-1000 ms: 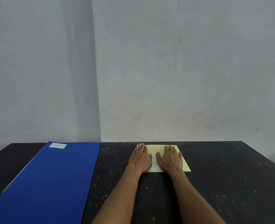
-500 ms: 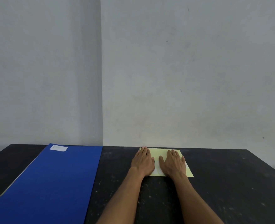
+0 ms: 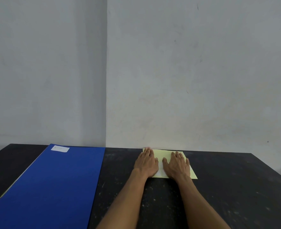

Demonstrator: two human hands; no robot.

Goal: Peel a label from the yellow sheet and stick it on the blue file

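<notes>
The yellow sheet (image 3: 163, 154) lies flat on the black table (image 3: 227, 187) near the far edge, right of centre. My left hand (image 3: 146, 164) rests palm down on its left part, fingers together and stretched out. My right hand (image 3: 177, 166) lies the same way on its right part. A pale white patch of the sheet (image 3: 160, 171) shows between the two hands. The blue file (image 3: 53, 184) lies flat at the left, running from the far edge to the near edge. A white label (image 3: 60, 148) sits on its far left corner. Neither hand holds anything.
A grey wall (image 3: 186, 71) rises right behind the table, with a corner line above the file's right edge. A thin pale paper edge (image 3: 12, 187) sticks out under the file's left side. The table's right edge slants off at the far right.
The hands stay flat on the yellow sheet. The view has shifted a little, so the table, file and sheet sit slightly lower and further right in the frame.
</notes>
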